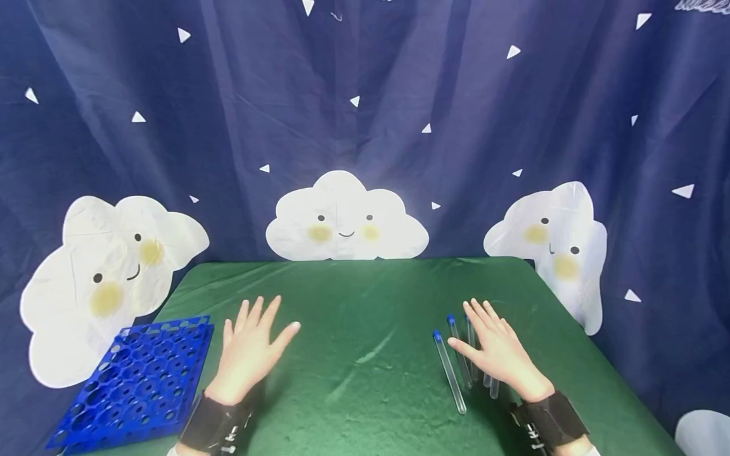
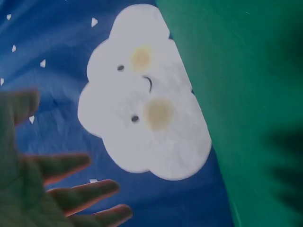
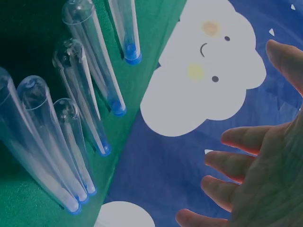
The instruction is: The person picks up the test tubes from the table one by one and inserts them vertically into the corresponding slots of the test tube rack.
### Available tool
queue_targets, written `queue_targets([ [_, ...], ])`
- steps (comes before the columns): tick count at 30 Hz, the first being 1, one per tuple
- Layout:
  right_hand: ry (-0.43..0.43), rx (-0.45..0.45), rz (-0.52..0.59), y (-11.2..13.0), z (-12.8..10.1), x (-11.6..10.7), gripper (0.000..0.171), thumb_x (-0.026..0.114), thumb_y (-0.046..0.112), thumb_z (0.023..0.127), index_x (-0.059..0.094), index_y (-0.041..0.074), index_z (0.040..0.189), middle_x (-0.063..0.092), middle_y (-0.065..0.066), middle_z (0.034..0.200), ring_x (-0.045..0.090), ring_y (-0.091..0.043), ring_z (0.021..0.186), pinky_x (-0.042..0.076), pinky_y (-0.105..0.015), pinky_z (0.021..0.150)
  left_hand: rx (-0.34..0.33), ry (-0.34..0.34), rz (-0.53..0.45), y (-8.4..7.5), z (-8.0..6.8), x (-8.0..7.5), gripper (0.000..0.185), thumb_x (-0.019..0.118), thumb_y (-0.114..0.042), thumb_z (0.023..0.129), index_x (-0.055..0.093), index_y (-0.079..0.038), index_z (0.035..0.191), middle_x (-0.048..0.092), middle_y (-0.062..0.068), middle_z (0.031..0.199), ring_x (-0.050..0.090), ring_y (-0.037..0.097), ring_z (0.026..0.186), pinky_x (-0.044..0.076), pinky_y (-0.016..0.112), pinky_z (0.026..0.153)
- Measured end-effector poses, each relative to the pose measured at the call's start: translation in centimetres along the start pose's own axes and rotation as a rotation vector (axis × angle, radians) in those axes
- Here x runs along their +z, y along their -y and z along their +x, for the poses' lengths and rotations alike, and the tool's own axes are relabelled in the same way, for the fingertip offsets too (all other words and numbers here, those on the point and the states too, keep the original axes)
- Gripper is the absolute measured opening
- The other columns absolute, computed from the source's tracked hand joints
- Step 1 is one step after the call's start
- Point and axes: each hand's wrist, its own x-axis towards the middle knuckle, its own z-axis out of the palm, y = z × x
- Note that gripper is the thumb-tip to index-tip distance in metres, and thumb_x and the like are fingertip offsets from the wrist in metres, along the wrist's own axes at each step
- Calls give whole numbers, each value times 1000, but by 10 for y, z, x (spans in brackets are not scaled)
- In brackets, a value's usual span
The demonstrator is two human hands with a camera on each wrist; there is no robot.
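Note:
My left hand (image 1: 248, 354) is held over the green table with its fingers spread and nothing in it. To its left lies a blue tube rack (image 1: 139, 380) full of round holes. My right hand (image 1: 502, 354) is also spread and holds nothing; it hovers over several clear test tubes with blue caps. One test tube (image 1: 450, 373) lies to the left of that hand, and others are partly hidden beneath it. In the right wrist view the test tubes (image 3: 92, 56) lie side by side, rounded ends nearer the camera. The left wrist view shows the left fingers (image 2: 85, 196) apart.
The green cloth-covered table (image 1: 353, 304) ends at a dark blue curtain (image 1: 342, 76) with white clouds and small triangles. A black band (image 1: 213, 421) with a camera mount wraps the left wrist, and a similar band (image 1: 553, 418) is on the right.

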Motion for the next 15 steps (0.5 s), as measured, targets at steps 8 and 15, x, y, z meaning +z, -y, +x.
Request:
queue_targets([
  [8,24,-16,17,3,0,4,86,58,59,89,32,4,150,29,-20,158,21,-43,147,21,-68,113,-27,-349,-159,38,-25,-23,50,58,-32,97,53,0,135,55,28,134,49,48,123,39,60,101],
  [15,16,-44,62,9,2,14,83,57,58,90,34,5,150,29,-18,158,21,-42,147,20,-68,114,-244,-452,-211,74,-51,-42,39,58,-24,96,60,-1,127,59,29,129,50,48,122,38,59,102],
])
